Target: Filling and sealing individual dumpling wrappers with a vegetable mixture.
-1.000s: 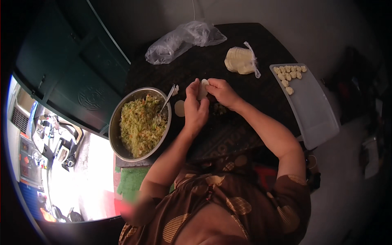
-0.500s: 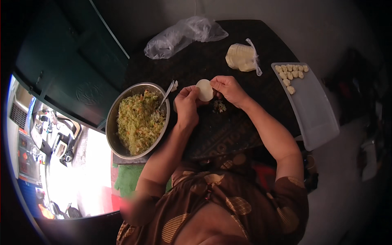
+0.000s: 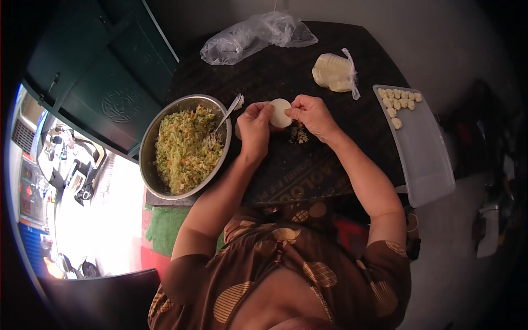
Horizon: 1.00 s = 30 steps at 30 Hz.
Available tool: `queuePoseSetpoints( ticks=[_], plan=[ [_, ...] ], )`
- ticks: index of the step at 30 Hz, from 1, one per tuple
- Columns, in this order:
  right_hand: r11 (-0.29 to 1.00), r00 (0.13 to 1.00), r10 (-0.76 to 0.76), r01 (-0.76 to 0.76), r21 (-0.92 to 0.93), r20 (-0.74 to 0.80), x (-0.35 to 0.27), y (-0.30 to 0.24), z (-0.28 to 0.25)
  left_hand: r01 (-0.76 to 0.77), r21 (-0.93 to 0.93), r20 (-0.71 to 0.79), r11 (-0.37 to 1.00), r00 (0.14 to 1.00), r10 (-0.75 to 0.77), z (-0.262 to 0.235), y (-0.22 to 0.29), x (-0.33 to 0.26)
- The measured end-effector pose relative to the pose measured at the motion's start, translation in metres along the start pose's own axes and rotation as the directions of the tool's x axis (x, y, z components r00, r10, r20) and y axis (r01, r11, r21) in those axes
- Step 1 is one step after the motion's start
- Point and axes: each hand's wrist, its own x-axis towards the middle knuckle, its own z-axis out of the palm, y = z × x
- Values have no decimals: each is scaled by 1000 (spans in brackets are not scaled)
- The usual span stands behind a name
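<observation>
A thin, round, pale dumpling wrapper (image 3: 281, 113) is stretched between my two hands above the dark table. My left hand (image 3: 255, 126) pinches its left edge, while my right hand (image 3: 312, 116) grips the right edge between thumb and fingers. Just below the right hand lies a small heap of chopped filling (image 3: 298, 134) on the tabletop. To the left of my left hand stands a large metal bowl (image 3: 144, 158) of shredded vegetable filling (image 3: 184, 148). A spoon (image 3: 229, 111) leans in it, its handle over the rim.
A crumpled clear plastic bag (image 3: 258, 38) lies at the table's far edge. Right of it sits a bag of stacked wrappers (image 3: 333, 72). A translucent tray (image 3: 426, 159) at the right holds several folded dumplings (image 3: 397, 99) at its far end. A dark green door (image 3: 104, 71) stands at left.
The view has shifted a little, so the things on the table sit slightly differently in the picture. Both hands still hold the wrapper, with the fingers slightly moved along its edges.
</observation>
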Motion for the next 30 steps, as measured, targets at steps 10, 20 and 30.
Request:
queuePoseSetpoints(
  ticks=[10,20,30],
  plan=[
    [998,999,-11,14,-53,52,-1,-6,-10,22,-105,-59,994,998,-28,-1,1,1],
    [984,996,-78,82,-160,32,-2,-8,-8,140,-39,154,989,979,-132,2,6,-5],
    [974,989,-142,134,-184,-34,1,-3,-12,145,43,181,988,972,-151,6,10,-7]
  ],
)
